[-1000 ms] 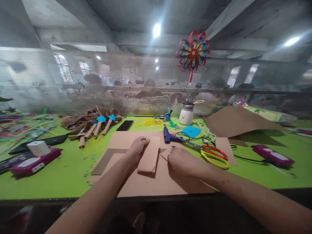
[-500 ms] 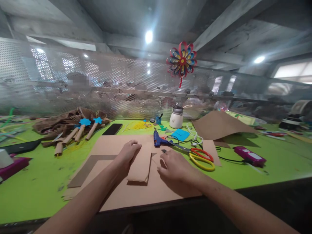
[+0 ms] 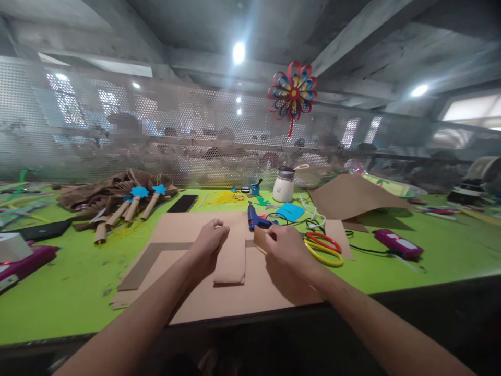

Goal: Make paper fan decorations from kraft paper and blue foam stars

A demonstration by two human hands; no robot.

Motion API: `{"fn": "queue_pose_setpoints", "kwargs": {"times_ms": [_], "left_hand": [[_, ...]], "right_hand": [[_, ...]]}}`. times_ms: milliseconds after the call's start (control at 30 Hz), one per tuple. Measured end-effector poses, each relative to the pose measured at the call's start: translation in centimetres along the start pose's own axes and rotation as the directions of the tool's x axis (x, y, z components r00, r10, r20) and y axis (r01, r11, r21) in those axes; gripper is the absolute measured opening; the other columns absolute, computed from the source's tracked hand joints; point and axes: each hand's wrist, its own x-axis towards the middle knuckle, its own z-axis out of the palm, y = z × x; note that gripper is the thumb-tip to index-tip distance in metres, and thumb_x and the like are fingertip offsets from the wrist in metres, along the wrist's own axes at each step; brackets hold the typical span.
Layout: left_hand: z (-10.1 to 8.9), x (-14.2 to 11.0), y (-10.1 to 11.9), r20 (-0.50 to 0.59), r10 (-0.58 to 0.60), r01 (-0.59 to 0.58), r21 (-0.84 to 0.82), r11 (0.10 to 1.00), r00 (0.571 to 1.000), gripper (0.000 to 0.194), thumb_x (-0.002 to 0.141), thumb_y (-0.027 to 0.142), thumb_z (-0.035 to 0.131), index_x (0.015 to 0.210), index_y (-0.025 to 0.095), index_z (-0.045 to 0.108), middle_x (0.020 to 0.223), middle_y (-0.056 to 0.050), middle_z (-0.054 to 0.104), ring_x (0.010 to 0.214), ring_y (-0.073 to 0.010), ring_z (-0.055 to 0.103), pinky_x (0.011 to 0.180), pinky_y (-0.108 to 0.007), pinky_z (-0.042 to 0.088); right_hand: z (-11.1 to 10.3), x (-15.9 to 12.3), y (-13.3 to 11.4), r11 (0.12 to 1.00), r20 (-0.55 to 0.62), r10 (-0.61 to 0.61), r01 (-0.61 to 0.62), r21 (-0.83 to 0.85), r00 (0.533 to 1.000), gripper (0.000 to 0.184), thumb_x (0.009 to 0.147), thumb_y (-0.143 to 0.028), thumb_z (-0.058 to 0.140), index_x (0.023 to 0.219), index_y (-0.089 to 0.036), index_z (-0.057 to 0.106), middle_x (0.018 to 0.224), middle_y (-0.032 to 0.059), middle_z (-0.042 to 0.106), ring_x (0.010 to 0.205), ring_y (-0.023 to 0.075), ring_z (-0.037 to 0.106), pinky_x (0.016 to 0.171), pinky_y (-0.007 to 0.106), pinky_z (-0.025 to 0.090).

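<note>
You hold a small piece of brown paper [image 3: 260, 239] in your right hand [image 3: 285, 243], thumb and fingers closed on its right side, its free part angled toward the blue glue gun [image 3: 256, 219]. Your left hand [image 3: 211, 241] lies on the upper left part of a folded brown paper strip [image 3: 231, 261], fingers curled; whether they grip the strip or only press on it, you cannot tell from this view.

The strip lies between your hands on flat brown sheets [image 3: 195, 308], its short near edge toward you, its long right edge apart from your right fingers. The sheets reach the front edge of the green table [image 3: 78, 308], and your forearms cross that edge from either side.

To your left, green tabletop shows between the sheets and a purple power strip [image 3: 39, 260] with a white block on it. To your right, scissors [image 3: 324, 249] with red and yellow handles lie just beside your hand, bounding it on that side; green surface shows between them and a second purple unit [image 3: 398, 245]. Beyond the sheets, a black phone [image 3: 182, 203], a white jar [image 3: 284, 187] and a blue paper piece [image 3: 290, 211] line the far side.
</note>
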Motion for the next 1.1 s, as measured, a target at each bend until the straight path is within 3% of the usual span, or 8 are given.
{"fn": "queue_pose_setpoints", "kwargs": {"times_ms": [133, 300, 567, 667, 733, 833, 933, 1100], "left_hand": [[0.4, 0.1, -0.2, 0.07, 0.027, -0.025, -0.02, 0.999, 0.997, 0.019, 0.062, 0.02, 0.059, 0.074, 0.02, 0.044, 0.05, 0.006, 0.047, 0.042, -0.0104, 0.048, 0.042, -0.02, 0.039], [0.5, 0.4, -0.2, 0.023, 0.121, -0.122, 0.04, 0.992, 0.992, 0.028, 0.067, 0.034, 0.062, 0.088, 0.02, 0.049, 0.063, 0.002, 0.059, 0.052, -0.015, 0.057, 0.049, -0.026, 0.047], [1.0, -0.7, 0.8, -0.032, 0.271, -0.272, -0.039, 0.961, 0.962, 0.026, 0.072, 0.036, 0.06, 0.09, 0.021, 0.049, 0.08, 0.0, 0.059, 0.07, -0.0143, 0.059, 0.061, -0.025, 0.049], [0.8, -0.7, 1.2, 0.011, 0.236, -0.236, -0.012, 0.972, 0.972, 0.028, 0.075, 0.039, 0.056, 0.097, 0.024, 0.049, 0.088, -0.002, 0.059, 0.073, -0.0142, 0.057, 0.059, -0.024, 0.049], [0.6, -0.4, 1.2, 0.021, 0.198, -0.199, 0.07, 0.977, 0.98, 0.032, 0.073, 0.038, 0.058, 0.1, 0.024, 0.049, 0.088, -0.004, 0.059, 0.072, -0.0152, 0.056, 0.054, -0.024, 0.048], [0.6, 0.1, 0.9, 0.023, 0.19, -0.192, 0.157, 0.969, 0.981, 0.034, 0.067, 0.03, 0.062, 0.099, 0.022, 0.054, 0.082, -0.005, 0.057, 0.066, -0.0147, 0.053, 0.048, -0.022, 0.045], [0.7, 0.4, 0.3, 0.062, 0.237, -0.245, 0.254, 0.936, 0.97, 0.034, 0.065, 0.026, 0.061, 0.098, 0.021, 0.056, 0.079, -0.004, 0.057, 0.061, -0.0132, 0.052, 0.047, -0.021, 0.042], [0.2, 1.0, -0.8, 0.109, 0.352, -0.362, 0.451, 0.816, 0.93, 0.027, 0.067, 0.024, 0.059, 0.093, 0.02, 0.06, 0.077, -0.004, 0.06, 0.064, -0.0161, 0.055, 0.058, -0.026, 0.044]], "right_hand": [[0.8, -0.9, -1.2, 0.947, -0.086, -0.049, 0.073, 0.312, 0.995, 0.021, 0.083, -0.022, 0.045, 0.066, -0.018, 0.056, 0.069, 0.0037, 0.062, 0.065, 0.0142, 0.054, 0.059, 0.023, 0.035], [3.6, -1.3, -3.3, 0.738, -0.068, 0.12, -0.043, 0.673, 0.99, 0.008, 0.079, -0.021, 0.046, 0.071, -0.02, 0.049, 0.068, -0.001, 0.056, 0.06, 0.0119, 0.052, 0.056, 0.021, 0.039], [3.3, -0.3, -3.7, 0.619, -0.088, 0.253, -0.092, 0.78, 0.963, 0.018, 0.068, -0.025, 0.056, 0.059, -0.02, 0.041, 0.055, -0.0058, 0.043, 0.053, 0.0101, 0.041, 0.05, 0.021, 0.035], [1.1, 0.2, 0.4, 0.606, -0.121, 0.273, -0.073, 0.792, 0.954, 0.015, 0.07, -0.031, 0.057, 0.067, -0.018, 0.049, 0.059, -0.0027, 0.052, 0.054, 0.0116, 0.047, 0.051, 0.022, 0.039], [-0.8, 0.3, 5.2, 0.706, -0.228, 0.323, -0.073, 0.704, 0.919, 0.018, 0.07, -0.034, 0.058, 0.07, -0.016, 0.053, 0.063, 0.0006, 0.058, 0.06, 0.0137, 0.052, 0.054, 0.023, 0.041], [-3.2, 0.2, 13.9, 0.842, -0.325, 0.428, -0.241, 0.482, 0.843, 0.024, 0.067, -0.038, 0.06, 0.074, -0.016, 0.059, 0.069, 0.0044, 0.063, 0.062, 0.0154, 0.055, 0.055, 0.024, 0.042], [-4.4, -0.1, 21.3, 0.871, -0.343, 0.484, -0.407, 0.276, 0.805, 0.028, 0.062, -0.042, 0.059, 0.071, -0.016, 0.06, 0.068, 0.0059, 0.064, 0.058, 0.0162, 0.055, 0.052, 0.025, 0.041], [-4.2, -0.4, 26.6, 0.889, -0.35, 0.456, -0.434, 0.145, 0.818, 0.025, 0.055, -0.043, 0.059, 0.06, -0.018, 0.059, 0.06, 0.0056, 0.062, 0.06, 0.0198, 0.054, 0.056, 0.029, 0.039]]}}
